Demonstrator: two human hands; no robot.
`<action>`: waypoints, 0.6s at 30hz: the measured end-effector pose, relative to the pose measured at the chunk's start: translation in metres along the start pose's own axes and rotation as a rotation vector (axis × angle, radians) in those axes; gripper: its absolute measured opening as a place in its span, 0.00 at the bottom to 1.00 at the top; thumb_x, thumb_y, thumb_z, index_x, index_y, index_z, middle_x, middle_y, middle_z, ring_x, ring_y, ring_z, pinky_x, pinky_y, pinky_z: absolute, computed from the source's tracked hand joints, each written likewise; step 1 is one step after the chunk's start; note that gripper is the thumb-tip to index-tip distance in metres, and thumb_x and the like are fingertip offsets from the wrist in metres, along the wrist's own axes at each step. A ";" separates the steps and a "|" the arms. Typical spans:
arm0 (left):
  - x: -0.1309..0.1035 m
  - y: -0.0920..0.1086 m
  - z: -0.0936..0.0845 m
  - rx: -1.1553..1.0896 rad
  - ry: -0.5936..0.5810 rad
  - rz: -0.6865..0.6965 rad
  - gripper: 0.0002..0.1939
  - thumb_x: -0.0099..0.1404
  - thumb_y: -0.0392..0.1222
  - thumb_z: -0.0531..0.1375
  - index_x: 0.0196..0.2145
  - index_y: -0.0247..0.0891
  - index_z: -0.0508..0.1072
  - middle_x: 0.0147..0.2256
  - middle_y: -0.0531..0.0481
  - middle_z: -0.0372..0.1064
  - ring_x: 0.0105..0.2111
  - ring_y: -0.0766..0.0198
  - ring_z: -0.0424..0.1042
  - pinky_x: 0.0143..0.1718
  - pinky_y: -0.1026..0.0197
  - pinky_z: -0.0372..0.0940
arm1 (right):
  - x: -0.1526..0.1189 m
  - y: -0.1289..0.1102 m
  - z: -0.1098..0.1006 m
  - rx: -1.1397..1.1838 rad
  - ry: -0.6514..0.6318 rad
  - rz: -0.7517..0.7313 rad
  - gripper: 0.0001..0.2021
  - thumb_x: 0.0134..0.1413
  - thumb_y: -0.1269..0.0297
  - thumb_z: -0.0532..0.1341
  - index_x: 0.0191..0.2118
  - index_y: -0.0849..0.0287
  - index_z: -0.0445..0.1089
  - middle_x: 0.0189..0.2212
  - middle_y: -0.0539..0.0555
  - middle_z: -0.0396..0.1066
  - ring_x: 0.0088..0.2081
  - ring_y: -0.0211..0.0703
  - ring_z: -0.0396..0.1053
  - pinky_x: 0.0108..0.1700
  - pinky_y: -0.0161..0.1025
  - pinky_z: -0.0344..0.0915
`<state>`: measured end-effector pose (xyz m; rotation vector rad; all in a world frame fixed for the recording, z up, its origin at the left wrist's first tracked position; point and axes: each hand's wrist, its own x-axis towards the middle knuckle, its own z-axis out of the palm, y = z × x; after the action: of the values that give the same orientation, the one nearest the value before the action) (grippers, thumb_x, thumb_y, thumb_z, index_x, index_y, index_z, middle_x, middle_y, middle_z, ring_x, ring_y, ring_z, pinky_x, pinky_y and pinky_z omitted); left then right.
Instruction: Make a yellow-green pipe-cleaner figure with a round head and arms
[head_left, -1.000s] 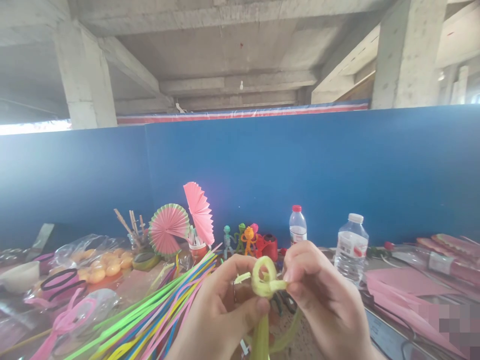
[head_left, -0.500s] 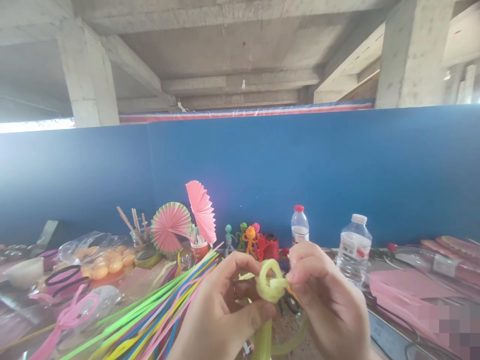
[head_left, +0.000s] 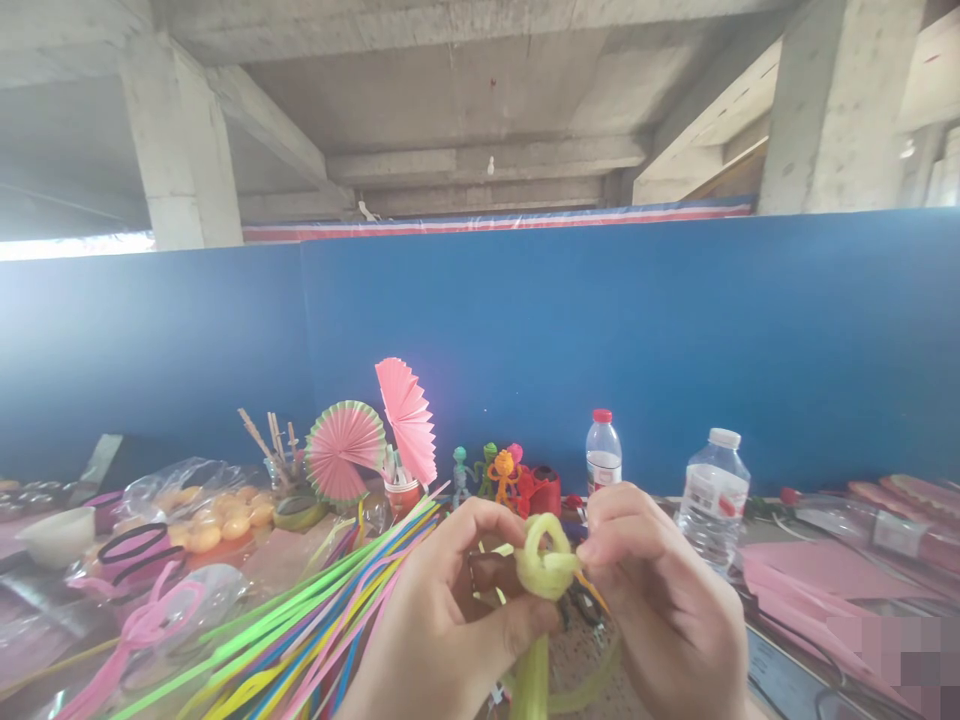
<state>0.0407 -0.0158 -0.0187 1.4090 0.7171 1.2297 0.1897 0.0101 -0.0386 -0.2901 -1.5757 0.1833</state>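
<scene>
Now, in the head view, the left hand (head_left: 457, 620) holds the knotted yellow loop (head_left: 544, 578) with its thumb pressed along the lower edge and its forefinger arched round the back; its grip is narrow, closed on the soft strip. The right hand (head_left: 664, 595) pinches a short yellow end (head_left: 568, 561) at the loop's right side, thumb and fingertip close together, though the exact contact is partly hidden. The loop stands roughly upright between the two hands, above the speckled tabletop (head_left: 574, 655), with a broad yellow length (head_left: 531, 670) hanging below the left thumb. A paler yellow band curves away lower down, and I cannot tell whether it belongs to the same piece.

For this handling, the left pinch is best kept firm at the crossing but light enough not to flatten the ring. The short end wants a steady, even pull outward, close to the loop, so the layers lie smooth and the opening keeps its round shape; a jerk could slip the end free. It also helps to keep the hanging length clear of the coloured strips (head_left: 315, 590) just beside the left hand
</scene>
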 end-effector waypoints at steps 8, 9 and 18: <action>-0.001 0.000 -0.003 0.063 -0.004 -0.010 0.11 0.51 0.34 0.63 0.31 0.39 0.64 0.28 0.53 0.67 0.27 0.67 0.65 0.26 0.65 0.60 | 0.000 0.001 -0.001 -0.022 0.028 -0.006 0.10 0.49 0.83 0.54 0.31 0.60 0.65 0.26 0.50 0.61 0.29 0.38 0.59 0.28 0.37 0.57; -0.001 0.000 -0.002 0.067 -0.001 -0.010 0.11 0.51 0.34 0.63 0.31 0.39 0.64 0.28 0.54 0.67 0.27 0.67 0.65 0.26 0.65 0.60 | 0.000 0.001 -0.001 -0.024 0.026 -0.012 0.10 0.49 0.83 0.54 0.31 0.60 0.65 0.26 0.50 0.61 0.29 0.38 0.59 0.28 0.37 0.57; 0.000 0.000 -0.002 0.041 -0.002 0.014 0.11 0.51 0.36 0.63 0.31 0.39 0.64 0.26 0.54 0.67 0.26 0.68 0.65 0.26 0.67 0.59 | -0.001 0.001 0.003 0.026 0.014 0.014 0.09 0.50 0.80 0.54 0.30 0.58 0.65 0.25 0.50 0.60 0.28 0.38 0.59 0.26 0.36 0.57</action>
<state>0.0388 -0.0155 -0.0193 1.4507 0.7358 1.2306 0.1869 0.0113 -0.0404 -0.2820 -1.5568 0.2122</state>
